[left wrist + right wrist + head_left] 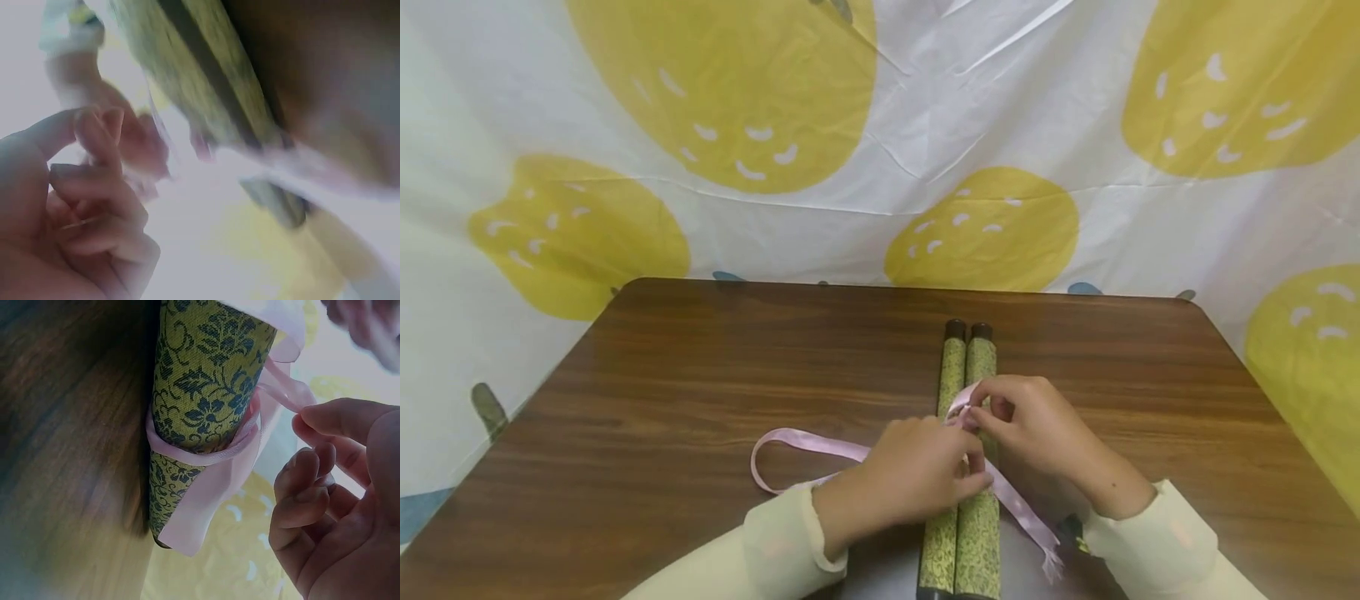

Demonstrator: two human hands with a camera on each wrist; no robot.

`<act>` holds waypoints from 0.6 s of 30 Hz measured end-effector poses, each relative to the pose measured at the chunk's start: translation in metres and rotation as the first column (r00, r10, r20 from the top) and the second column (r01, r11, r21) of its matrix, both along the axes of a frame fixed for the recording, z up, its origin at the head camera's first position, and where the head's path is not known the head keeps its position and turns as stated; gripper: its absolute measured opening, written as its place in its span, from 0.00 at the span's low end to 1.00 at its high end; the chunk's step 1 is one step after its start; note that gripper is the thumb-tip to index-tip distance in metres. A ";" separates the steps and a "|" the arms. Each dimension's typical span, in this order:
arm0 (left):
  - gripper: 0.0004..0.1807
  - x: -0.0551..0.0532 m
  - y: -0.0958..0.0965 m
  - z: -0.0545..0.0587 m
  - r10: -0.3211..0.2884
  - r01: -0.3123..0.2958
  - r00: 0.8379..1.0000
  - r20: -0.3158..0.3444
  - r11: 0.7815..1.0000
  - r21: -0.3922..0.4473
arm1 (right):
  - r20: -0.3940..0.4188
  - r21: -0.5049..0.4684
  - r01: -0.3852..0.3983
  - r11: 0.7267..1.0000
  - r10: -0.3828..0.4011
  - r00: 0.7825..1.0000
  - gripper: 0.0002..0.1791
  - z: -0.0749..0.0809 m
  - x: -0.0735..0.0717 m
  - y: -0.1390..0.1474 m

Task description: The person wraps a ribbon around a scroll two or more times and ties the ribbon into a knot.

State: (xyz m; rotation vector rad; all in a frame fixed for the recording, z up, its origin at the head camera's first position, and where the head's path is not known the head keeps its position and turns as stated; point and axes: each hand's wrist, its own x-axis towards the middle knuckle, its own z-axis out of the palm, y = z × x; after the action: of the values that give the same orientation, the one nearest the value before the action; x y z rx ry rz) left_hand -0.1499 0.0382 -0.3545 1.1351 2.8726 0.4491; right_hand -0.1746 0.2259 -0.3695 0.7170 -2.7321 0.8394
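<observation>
Two long rolls (981,517) lie side by side, covered in yellow-green cloth with dark floral patterning and dark end caps. A pink satin ribbon (206,456) loops around one roll in the right wrist view. My right hand (1037,425) pinches a narrow part of this ribbon between thumb and index finger, just off the roll. The left hand (917,471) is over the rolls, fingers curled and thumb near the index finger; I cannot tell whether ribbon is between them. A frayed ribbon tail (1026,517) slants out to the right from beside the left fingertips.
The rolls lie on a dark wood-grain table (737,358). A wide loop of ribbon (805,442) spreads over it to the left. Behind hangs a white cloth (925,108) printed with large yellow fruit. A small dark and yellow thing (1071,529) shows beside the right sleeve.
</observation>
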 end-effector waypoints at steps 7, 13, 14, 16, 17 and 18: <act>0.10 -0.035 -0.011 0.005 0.172 -0.169 0.985 -0.019 0.979 0.111 | 0.007 -0.040 -0.014 0.999 0.014 1.000 0.03 -0.003 -0.001 0.000; 0.10 -0.046 -0.008 0.003 0.167 -0.172 0.985 0.049 0.976 0.130 | -0.009 -0.064 -0.031 0.997 0.030 1.000 0.06 -0.005 -0.002 -0.001; 0.09 -0.047 -0.007 0.003 0.165 -0.171 0.985 0.054 0.976 0.134 | -0.013 -0.063 -0.031 0.998 0.030 0.999 0.06 -0.005 -0.003 -0.001; 0.07 -0.048 -0.007 0.003 0.157 -0.163 0.986 0.057 0.976 0.143 | -0.018 -0.060 -0.033 0.998 0.032 0.999 0.06 -0.005 -0.003 0.000; 0.07 -0.048 -0.007 0.003 0.151 -0.158 0.987 0.058 0.976 0.147 | -0.017 -0.056 -0.033 0.998 0.032 0.999 0.06 -0.004 -0.003 0.000; 0.06 -0.049 -0.006 0.003 0.147 -0.154 0.988 0.057 0.977 0.151 | -0.013 -0.052 -0.031 0.998 0.030 0.999 0.06 -0.004 -0.003 0.000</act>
State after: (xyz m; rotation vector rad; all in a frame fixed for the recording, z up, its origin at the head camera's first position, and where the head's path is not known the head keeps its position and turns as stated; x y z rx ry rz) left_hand -0.1985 0.0319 -0.3513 0.9137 2.9388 0.7052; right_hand -0.1774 0.2262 -0.3730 0.7528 -2.6840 0.9061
